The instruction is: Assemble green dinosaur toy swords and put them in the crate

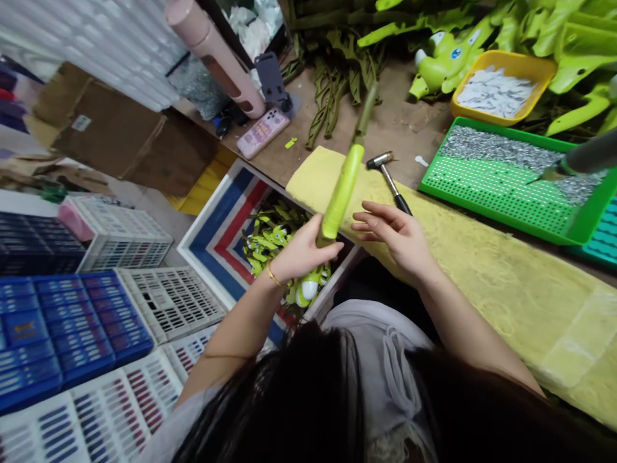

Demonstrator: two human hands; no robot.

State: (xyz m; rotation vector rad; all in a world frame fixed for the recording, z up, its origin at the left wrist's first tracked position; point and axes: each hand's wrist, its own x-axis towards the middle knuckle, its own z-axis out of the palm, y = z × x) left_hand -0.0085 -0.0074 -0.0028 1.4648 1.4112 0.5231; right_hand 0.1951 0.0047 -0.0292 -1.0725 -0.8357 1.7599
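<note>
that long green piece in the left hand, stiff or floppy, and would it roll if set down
Likely stiff: the long green piece stands straight though the left hand grips only its lower end. Probably light, since one hand holds it up. Its rounded, glossy body might roll on the table.

A toy-assembly workshop: a hammer lies at the far edge of the yellow pad on the worktop, beyond it a green tray of screws and heaps of green plastic toy parts, left of it plastic crates.
</note>
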